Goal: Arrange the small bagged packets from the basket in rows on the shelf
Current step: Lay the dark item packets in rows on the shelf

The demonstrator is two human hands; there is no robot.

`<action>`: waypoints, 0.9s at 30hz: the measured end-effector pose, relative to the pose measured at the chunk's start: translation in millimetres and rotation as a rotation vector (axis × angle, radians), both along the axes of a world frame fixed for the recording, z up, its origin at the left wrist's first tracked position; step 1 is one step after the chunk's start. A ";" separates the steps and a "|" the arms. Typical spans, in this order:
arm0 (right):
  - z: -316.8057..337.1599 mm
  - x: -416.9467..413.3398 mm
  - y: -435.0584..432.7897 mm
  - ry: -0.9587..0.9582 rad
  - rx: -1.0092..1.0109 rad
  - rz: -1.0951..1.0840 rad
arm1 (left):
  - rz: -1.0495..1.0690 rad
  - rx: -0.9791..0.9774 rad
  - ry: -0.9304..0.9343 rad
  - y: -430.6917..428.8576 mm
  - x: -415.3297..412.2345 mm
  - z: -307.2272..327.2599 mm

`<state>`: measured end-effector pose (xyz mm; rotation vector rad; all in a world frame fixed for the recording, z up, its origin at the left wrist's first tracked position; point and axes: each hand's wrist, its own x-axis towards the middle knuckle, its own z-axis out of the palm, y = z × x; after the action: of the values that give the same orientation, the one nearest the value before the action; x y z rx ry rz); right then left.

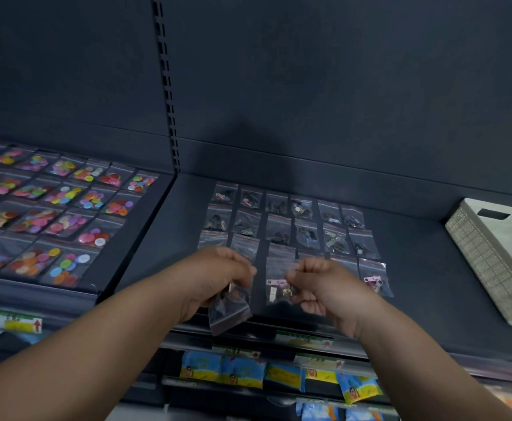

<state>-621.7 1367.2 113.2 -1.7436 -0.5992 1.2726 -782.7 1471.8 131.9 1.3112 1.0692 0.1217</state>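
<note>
1. On the dark grey metal shelf before us, clear plastic packets of small metal zipper pulls lie flat in four rows, set close together.
2. Our left hand hovers at the left end of the front row. Its grip is narrow: thumb and fingers pinch the top of one small clear zip-top packet, which hangs down at the shelf's front edge.
3. Our right hand is just beside the left, fingers curled. Its fingertips meet the right edge of a front-row packet holding pink zipper pulls, which lies on the shelf. The hand is blurred, so we cannot tell whether this grip pinches the packet or only touches it.
4. At the far right of the same shelf stands a white perforated basket, well apart from the rows.
5. To the left, on the neighbouring shelf, clear packets of bright coloured buttons lie in rows.
6. Below the shelf's front edge, blue and yellow printed sachets sit side by side.
</note>
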 end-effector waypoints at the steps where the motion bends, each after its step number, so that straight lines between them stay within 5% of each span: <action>1: -2.6 -0.6 0.0 -0.052 -0.026 0.015 | 0.016 0.001 0.001 1.5 -1.4 0.7; 9: -21.6 -5.9 4.1 -0.648 -0.096 0.216 | 0.129 -0.042 -0.053 6.4 -4.6 3.9; 23: -19.5 -2.3 1.3 -0.794 -0.057 0.120 | 0.215 -0.102 -0.248 4.6 -4.7 6.5; 25: -5.8 -8.2 0.9 -0.636 0.048 0.009 | 0.244 -0.091 -0.287 2.2 -2.5 6.7; 27: 10.8 -19.1 3.1 -0.122 0.119 -0.076 | 0.280 -0.072 -0.322 -0.7 0.7 7.2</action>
<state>-640.8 1370.3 124.0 -1.7368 -0.6593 1.0631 -782.0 1471.1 139.1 1.0299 0.9644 0.4837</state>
